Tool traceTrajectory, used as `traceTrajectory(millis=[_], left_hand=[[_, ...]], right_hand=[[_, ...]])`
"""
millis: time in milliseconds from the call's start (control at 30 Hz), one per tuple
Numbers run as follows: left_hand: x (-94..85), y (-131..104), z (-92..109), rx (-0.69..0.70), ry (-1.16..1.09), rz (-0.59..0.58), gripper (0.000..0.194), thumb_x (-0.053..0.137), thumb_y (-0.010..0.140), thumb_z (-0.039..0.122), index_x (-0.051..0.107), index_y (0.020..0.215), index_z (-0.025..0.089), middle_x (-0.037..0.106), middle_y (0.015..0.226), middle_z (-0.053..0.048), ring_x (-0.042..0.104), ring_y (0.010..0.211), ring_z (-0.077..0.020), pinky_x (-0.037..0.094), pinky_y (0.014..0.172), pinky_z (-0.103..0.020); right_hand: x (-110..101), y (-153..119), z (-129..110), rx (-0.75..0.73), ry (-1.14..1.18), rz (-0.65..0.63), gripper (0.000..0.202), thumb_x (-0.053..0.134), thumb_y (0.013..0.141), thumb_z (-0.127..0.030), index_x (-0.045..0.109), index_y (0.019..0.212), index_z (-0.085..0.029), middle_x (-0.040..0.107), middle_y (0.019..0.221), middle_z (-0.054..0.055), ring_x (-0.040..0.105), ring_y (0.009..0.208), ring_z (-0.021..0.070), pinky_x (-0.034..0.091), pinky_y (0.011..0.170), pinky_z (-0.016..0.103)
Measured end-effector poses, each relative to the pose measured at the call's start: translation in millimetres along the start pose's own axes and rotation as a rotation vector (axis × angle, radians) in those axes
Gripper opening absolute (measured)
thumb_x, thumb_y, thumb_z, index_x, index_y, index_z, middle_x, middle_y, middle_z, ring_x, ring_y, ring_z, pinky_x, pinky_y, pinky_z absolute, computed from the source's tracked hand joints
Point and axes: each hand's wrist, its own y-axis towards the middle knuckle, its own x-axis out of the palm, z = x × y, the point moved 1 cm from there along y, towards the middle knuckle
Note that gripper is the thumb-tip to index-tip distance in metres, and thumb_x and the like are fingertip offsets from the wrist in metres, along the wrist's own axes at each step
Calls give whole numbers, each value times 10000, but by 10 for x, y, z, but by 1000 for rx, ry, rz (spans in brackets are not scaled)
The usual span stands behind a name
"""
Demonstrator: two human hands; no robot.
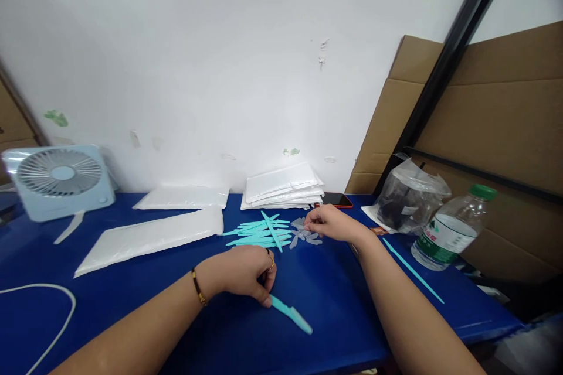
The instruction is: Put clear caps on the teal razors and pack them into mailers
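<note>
My left hand is closed on the handle end of a teal eyebrow razor, held low over the table's front with its blade end pointing right and towards me. Behind that hand lies a loose pile of teal eyebrow razors, one resting crosswise on top. Just right of it is a small heap of clear plastic blade covers. My right hand reaches into this heap, its fingertips pinched on a cover that they partly hide.
White padded mailers are stacked by the wall, and two more lie left. A blue fan stands far left. To the right are a phone, a bagged cup, a water bottle and a single teal razor on the blue table.
</note>
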Motion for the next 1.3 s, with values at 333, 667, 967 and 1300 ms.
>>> traceTrajectory(millis=[333, 667, 967, 1300], left_hand=[[0, 125, -291, -201, -452, 265, 266, 419, 830, 451, 449, 802, 189, 633, 710, 5, 579, 565, -112, 426, 549, -221], [-153, 70, -474, -301, -281, 485, 481, 232, 866, 534, 572, 832, 195, 574, 704, 10, 502, 604, -131, 380, 559, -230], [-178, 117, -570, -361, -49, 609, 411, 371, 810, 552, 600, 897, 222, 647, 895, -11, 573, 800, -196, 403, 726, -257], [-159, 132, -620, -395, -30, 586, 435, 406, 772, 580, 636, 900, 233, 666, 917, -13, 591, 777, -202, 429, 670, -241]], right_hand=[[196, 4, -307, -20, 372, -78, 354, 632, 711, -427, 626, 891, -123, 646, 686, 43, 618, 586, 132, 472, 519, 218], [132, 175, 10, -10, 564, 353, 352, 590, 740, -412, 630, 964, -145, 570, 588, -17, 484, 409, 59, 397, 416, 185], [435, 356, -92, 35, 1025, 458, 325, 672, 662, -429, 636, 783, -129, 622, 624, 20, 551, 474, 85, 400, 435, 187], [443, 374, -118, -11, 1141, 440, 315, 667, 668, -445, 643, 788, -155, 658, 764, 41, 639, 705, 149, 451, 546, 207]])
